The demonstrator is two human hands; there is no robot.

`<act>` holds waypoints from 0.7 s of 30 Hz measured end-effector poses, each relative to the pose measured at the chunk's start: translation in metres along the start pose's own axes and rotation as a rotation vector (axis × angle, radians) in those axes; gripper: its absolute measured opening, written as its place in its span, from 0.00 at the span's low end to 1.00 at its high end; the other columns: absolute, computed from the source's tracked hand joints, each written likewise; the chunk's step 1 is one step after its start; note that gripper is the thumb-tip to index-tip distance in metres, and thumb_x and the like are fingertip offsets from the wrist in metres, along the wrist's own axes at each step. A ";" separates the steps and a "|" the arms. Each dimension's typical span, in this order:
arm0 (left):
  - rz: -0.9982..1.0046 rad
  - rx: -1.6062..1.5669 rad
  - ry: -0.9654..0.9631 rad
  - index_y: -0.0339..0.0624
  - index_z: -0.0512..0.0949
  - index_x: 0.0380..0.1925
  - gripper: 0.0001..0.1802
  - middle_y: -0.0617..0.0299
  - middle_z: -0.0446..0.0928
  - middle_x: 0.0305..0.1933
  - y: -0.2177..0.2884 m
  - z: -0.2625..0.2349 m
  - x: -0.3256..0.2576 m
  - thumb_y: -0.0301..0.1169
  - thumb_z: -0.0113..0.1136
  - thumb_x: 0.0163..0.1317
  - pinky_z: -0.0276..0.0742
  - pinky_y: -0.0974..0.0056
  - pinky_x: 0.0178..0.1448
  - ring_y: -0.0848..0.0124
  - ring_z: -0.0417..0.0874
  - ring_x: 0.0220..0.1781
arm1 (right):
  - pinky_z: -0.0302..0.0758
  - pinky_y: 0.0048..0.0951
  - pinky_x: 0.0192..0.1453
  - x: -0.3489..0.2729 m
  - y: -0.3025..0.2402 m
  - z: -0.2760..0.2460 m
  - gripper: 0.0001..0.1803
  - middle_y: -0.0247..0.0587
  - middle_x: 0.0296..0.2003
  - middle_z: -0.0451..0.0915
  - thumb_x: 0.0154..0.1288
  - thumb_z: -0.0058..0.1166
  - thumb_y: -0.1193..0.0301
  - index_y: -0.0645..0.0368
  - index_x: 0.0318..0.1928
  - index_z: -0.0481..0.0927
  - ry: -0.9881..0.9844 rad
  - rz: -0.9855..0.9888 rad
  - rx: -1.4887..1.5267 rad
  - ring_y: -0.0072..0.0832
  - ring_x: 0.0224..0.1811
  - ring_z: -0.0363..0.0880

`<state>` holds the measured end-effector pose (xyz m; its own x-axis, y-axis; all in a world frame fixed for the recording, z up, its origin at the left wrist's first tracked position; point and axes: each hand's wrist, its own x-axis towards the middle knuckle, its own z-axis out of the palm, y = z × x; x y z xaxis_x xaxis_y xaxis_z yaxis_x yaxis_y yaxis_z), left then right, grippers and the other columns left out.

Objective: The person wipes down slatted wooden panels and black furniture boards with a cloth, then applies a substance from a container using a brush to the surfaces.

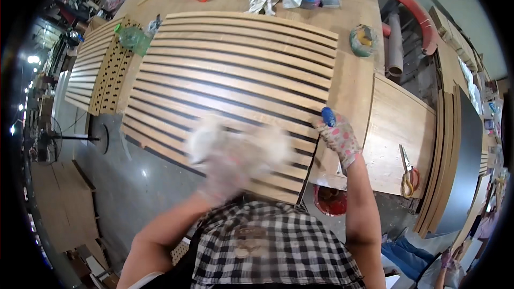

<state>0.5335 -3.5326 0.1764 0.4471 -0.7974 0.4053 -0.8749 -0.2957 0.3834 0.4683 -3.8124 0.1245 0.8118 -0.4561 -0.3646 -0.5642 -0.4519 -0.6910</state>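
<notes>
A slatted wooden panel [225, 77], light strips with dark grooves between them, lies across the bench before me. My left hand [227, 174], in a pale patterned glove and smeared by motion, is closed on a bunched white cloth [206, 142] over the near part of the slats. At the panel's right edge is my right hand [341, 140], in a white glove with pink dots. Its fingers are wrapped round a tool with a blue handle [328, 117]; the tool's other end is hidden.
A green plastic bottle [133, 39] lies left of the panel, near more slatted boards [88, 69]. A jar [363, 41] stands at the far right. Scissors [408, 174] rest on a board [393, 128]. A red bucket [330, 202] sits below the bench edge.
</notes>
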 end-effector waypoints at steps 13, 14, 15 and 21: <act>0.224 0.058 -0.118 0.57 0.80 0.42 0.16 0.64 0.77 0.42 0.020 0.026 0.039 0.38 0.61 0.51 0.70 0.50 0.48 0.66 0.78 0.43 | 0.74 0.37 0.38 -0.005 -0.011 -0.002 0.25 0.48 0.31 0.81 0.57 0.59 0.50 0.59 0.41 0.79 -0.087 -0.009 0.073 0.39 0.34 0.80; 0.146 0.259 -0.101 0.57 0.81 0.42 0.16 0.64 0.77 0.37 0.001 0.016 0.044 0.42 0.64 0.52 0.70 0.55 0.45 0.68 0.77 0.39 | 0.74 0.35 0.36 -0.002 -0.008 0.001 0.24 0.46 0.28 0.80 0.57 0.59 0.50 0.59 0.40 0.79 -0.087 -0.016 0.137 0.35 0.31 0.79; 0.038 0.138 -0.148 0.58 0.81 0.43 0.17 0.64 0.78 0.34 -0.034 0.018 0.029 0.45 0.65 0.52 0.70 0.59 0.41 0.70 0.77 0.35 | 0.72 0.32 0.31 -0.009 -0.034 -0.004 0.23 0.40 0.24 0.77 0.57 0.60 0.50 0.58 0.38 0.78 -0.134 0.083 0.181 0.28 0.26 0.76; -0.144 0.382 0.023 0.47 0.82 0.35 0.13 0.58 0.80 0.41 -0.179 -0.064 -0.008 0.31 0.66 0.45 0.77 0.54 0.49 0.57 0.79 0.45 | 0.69 0.29 0.25 -0.011 -0.022 -0.002 0.19 0.30 0.19 0.73 0.57 0.61 0.53 0.57 0.34 0.78 0.022 0.089 0.247 0.23 0.19 0.71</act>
<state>0.6981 -3.4395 0.1574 0.5700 -0.7229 0.3905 -0.8074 -0.5808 0.1033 0.4715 -3.7987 0.1449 0.7559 -0.5033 -0.4187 -0.5769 -0.2098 -0.7894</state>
